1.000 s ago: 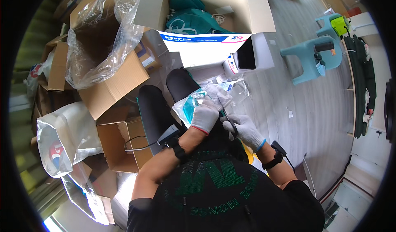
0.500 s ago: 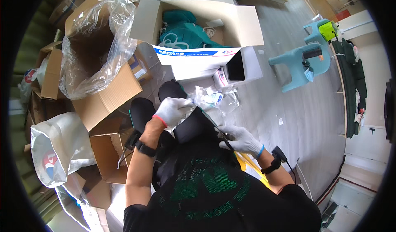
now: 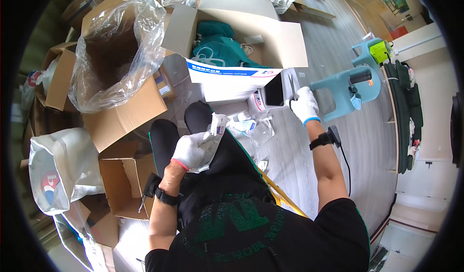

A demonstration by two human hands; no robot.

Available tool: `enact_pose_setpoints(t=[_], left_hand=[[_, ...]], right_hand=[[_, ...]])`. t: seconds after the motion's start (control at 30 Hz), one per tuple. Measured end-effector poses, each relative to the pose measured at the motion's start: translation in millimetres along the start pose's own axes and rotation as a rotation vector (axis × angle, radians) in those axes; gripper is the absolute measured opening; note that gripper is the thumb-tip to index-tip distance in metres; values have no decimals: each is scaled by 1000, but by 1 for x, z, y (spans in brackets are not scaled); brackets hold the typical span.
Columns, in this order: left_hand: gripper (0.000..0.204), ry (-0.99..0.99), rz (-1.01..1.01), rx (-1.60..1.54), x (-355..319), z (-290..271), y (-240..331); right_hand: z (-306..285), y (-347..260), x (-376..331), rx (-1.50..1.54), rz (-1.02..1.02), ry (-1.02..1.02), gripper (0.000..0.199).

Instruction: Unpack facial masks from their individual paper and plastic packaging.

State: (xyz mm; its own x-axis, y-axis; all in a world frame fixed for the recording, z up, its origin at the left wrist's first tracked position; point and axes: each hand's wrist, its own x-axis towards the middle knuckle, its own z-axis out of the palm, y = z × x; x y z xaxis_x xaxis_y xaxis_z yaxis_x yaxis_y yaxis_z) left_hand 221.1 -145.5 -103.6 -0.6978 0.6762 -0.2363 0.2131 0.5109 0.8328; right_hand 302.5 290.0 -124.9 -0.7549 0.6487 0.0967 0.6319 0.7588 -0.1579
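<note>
My left hand (image 3: 190, 151), in a white glove, rests over my lap and grips a clear plastic packet (image 3: 214, 132) with something white inside. My right hand (image 3: 304, 105), also gloved, reaches forward and holds a pair of scissors (image 3: 293, 85) with the blades pointing up. It is beside a dark flat screen (image 3: 274, 90) that leans on the open white carton (image 3: 232, 73). Teal garments (image 3: 223, 45) fill that carton. Several clear packets (image 3: 256, 128) lie on the floor between my hands.
A brown carton lined with clear plastic (image 3: 116, 54) stands at the left. A small open brown box (image 3: 123, 185) and a white sack (image 3: 58, 170) are below it. A teal plastic stool (image 3: 349, 85) stands to the right on the grey floor.
My hands were together on the packet. The right hand has since swung forward and right with the scissors to the white carton, and the left has come down to my lap with the packet.
</note>
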Motion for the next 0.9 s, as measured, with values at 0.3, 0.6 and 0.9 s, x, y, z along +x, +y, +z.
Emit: enact_pose_setpoints(t=[0.3,0.6,0.9], left_hand=[[30,-21,-22,-125,-16,3,-1],[29,-168,-87,-115,7,-6,29],[42,-62,17,-13,26,1,41]], right_hand=[[-10,22,57,341,-196,-749,16],[-53,-112,-55,873,-471,-440,47],[-33,-168,-87,1093,-600,-641,14]])
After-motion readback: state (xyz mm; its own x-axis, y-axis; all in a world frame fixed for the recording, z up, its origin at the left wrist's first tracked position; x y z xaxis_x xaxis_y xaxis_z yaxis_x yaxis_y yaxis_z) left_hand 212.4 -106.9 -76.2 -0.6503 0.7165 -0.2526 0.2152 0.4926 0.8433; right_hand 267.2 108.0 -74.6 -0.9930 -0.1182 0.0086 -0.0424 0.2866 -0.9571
